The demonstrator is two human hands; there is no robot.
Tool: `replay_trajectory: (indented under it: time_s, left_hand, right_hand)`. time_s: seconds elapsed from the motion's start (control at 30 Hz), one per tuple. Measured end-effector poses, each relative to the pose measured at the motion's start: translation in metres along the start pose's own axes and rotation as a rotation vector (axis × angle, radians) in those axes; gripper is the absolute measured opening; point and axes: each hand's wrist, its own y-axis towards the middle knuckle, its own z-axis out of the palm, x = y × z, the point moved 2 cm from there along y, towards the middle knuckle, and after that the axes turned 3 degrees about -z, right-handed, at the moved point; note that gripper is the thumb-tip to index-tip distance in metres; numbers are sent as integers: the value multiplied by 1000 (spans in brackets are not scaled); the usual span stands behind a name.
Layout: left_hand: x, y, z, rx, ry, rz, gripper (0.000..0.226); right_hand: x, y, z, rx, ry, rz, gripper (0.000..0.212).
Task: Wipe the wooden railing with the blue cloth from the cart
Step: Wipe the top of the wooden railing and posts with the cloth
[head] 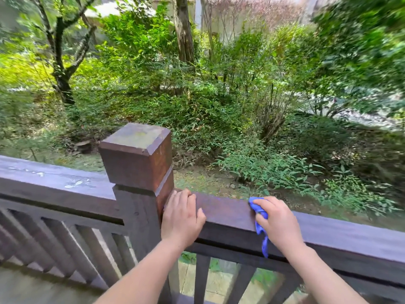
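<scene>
A dark brown wooden railing (230, 212) runs across the view, broken by a square post (137, 159) with a flat cap. My right hand (277, 220) grips a crumpled blue cloth (260, 211) and holds it against the top of the rail to the right of the post; a tail of cloth hangs down the rail's near face. My left hand (182, 216) rests on the rail right beside the post, fingers curled over its far edge. No cart is in view.
The rail continues left of the post (54, 183) with pale marks on its top. Slanted balusters (72, 244) fill the frame below. Beyond the railing are bushes, tree trunks (184, 29) and bare ground. A paved floor lies at lower left.
</scene>
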Motion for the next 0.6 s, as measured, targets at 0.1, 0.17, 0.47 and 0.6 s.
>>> replay_trajectory:
  time_s: [0.1, 0.17, 0.47, 0.6]
  left_hand:
    - [-4, 0, -5, 56, 4, -30, 35]
    - [-7, 1, -11, 91, -6, -21, 36]
    - [37, -60, -57, 61, -209, 172, 42]
    - [76, -81, -79, 46, -227, 125, 40]
  right_hand:
    - [21, 7, 11, -101, -61, 103, 30]
    - [57, 7, 22, -110, -48, 20, 29]
    - [133, -11, 27, 70, 226, -303, 37]
    - [174, -16, 25, 41, 333, -217, 34]
